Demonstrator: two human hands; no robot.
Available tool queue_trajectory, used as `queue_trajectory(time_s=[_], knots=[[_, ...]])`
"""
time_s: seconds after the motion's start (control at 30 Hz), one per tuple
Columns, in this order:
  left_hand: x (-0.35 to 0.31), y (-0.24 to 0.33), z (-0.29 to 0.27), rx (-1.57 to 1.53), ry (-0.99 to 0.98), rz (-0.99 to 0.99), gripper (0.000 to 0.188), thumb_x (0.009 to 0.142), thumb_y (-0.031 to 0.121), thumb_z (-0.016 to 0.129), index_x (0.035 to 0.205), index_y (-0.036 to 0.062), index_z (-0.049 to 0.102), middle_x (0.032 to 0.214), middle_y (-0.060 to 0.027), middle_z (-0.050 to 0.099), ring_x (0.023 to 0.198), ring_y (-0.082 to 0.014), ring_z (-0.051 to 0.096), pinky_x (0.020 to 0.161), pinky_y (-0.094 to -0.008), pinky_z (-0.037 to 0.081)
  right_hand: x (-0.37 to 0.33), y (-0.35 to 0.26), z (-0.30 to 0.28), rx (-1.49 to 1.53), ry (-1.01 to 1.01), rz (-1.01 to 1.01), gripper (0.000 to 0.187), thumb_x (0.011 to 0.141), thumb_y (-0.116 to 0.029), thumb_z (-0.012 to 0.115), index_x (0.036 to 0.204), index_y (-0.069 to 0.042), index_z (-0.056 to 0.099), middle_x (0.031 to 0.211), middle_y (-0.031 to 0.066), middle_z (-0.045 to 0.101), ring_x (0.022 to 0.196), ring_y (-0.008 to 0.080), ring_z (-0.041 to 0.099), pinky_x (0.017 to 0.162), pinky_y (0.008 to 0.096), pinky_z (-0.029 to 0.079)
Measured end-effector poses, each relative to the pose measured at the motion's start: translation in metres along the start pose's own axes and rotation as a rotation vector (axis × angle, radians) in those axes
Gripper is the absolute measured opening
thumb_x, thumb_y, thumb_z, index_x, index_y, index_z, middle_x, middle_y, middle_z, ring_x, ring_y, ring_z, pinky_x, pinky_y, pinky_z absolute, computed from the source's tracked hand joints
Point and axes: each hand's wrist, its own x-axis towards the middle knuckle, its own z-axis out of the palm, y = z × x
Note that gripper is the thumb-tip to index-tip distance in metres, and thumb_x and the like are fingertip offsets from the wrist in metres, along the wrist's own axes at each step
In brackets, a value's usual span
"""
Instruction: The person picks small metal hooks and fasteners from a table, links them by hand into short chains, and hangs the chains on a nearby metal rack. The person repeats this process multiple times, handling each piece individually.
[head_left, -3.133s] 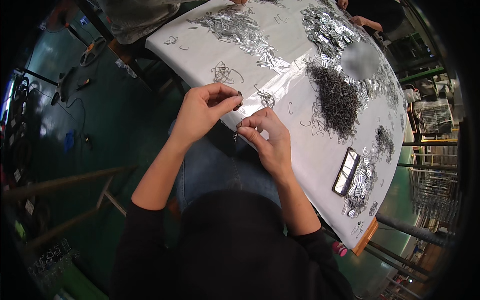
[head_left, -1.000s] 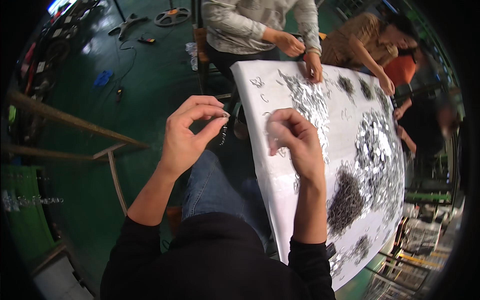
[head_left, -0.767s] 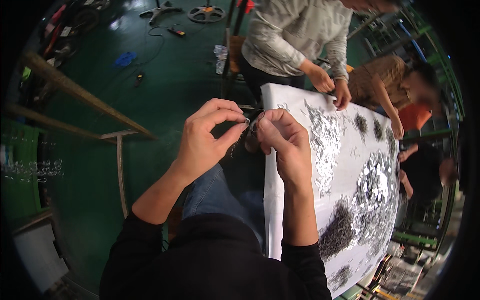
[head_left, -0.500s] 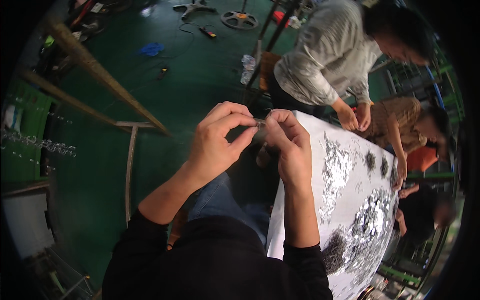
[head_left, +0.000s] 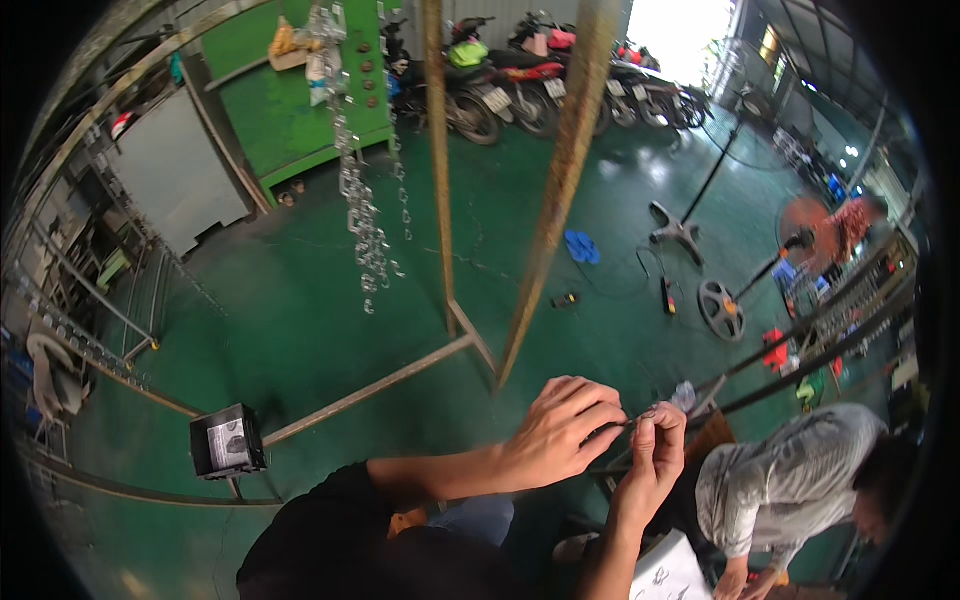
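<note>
Low and right of centre, the left hand point(head_left: 560, 435) curled nearly closed, its fingertips pinching a small wire piece point(head_left: 640, 416). Just right, the right hand point(head_left: 655, 455) pinched the same piece, fingers closed, knuckles touching the left.

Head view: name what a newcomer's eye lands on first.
Low and centre, the left hand and right hand meet, pinching a small metal piece between their fingertips. Behind them a rusty metal frame rises from the green floor, with chains of metal parts hanging to its left.
</note>
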Motion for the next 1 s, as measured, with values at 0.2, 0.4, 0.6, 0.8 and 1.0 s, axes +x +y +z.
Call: queue_trajectory(time_s=[0.2, 0.4, 0.6, 0.8, 1.0], knots=[[0.014, -0.003, -0.064, 0.130, 0.149, -0.091, 0.026, 0.074, 0.008, 0.075, 0.099, 0.0083, 0.068, 0.105, -0.0047, 0.063, 0.093, -0.0231, 0.061, 0.081, -0.0362, 0.046, 0.043, -0.020, 0.051, 0.097, -0.283, -0.014, 0.009, 0.091, -0.010, 0.062, 0.094, -0.005, 0.055, 0.087, -0.0009, 0.049, 0.070, 0.0067, 0.041, 0.062, 0.0203, 0.032], [-0.005, -0.008, -0.136, 0.242, 0.284, -0.222, 0.025, 0.078, 0.004, 0.070, 0.103, 0.0080, 0.067, 0.108, -0.0073, 0.062, 0.097, -0.0247, 0.060, 0.084, -0.0361, 0.046, 0.068, -0.054, 0.117, 0.155, -0.571, 0.000, 0.010, 0.090, -0.012, 0.063, 0.093, -0.005, 0.056, 0.081, -0.0010, 0.048, 0.068, 0.0081, 0.040, 0.062, 0.0220, 0.032], [-0.048, -0.010, -0.184, 0.407, 0.440, -0.317, 0.024, 0.079, 0.005, 0.068, 0.102, 0.0094, 0.066, 0.105, -0.0063, 0.063, 0.095, -0.0248, 0.060, 0.083, -0.0361, 0.044, 0.082, -0.092, 0.194, 0.201, -0.821, 0.012, 0.009, 0.091, -0.014, 0.061, 0.092, -0.006, 0.057, 0.076, -0.0033, 0.048, 0.066, 0.0078, 0.041, 0.061, 0.0223, 0.032], [-0.092, 0.007, -0.201, 0.452, 0.602, -0.484, 0.019, 0.079, 0.003, 0.068, 0.097, 0.0079, 0.068, 0.104, -0.0074, 0.064, 0.095, -0.0266, 0.060, 0.085, -0.0362, 0.045, 0.098, -0.132, 0.283, 0.214, -1.049, -0.032, 0.014, 0.092, -0.016, 0.061, 0.100, -0.004, 0.059, 0.078, -0.0036, 0.049, 0.068, 0.0067, 0.042, 0.061, 0.0222, 0.034], [-0.125, 0.030, -0.222, 0.592, 0.696, -0.572, 0.017, 0.079, 0.001, 0.067, 0.094, 0.0060, 0.068, 0.101, -0.0093, 0.064, 0.093, -0.0278, 0.061, 0.083, -0.0366, 0.047, 0.101, -0.173, 0.375, 0.436, -1.204, -0.063, 0.021, 0.087, -0.020, 0.068, 0.099, -0.003, 0.064, 0.077, -0.0038, 0.054, 0.068, 0.0062, 0.045, 0.060, 0.0215, 0.036]])
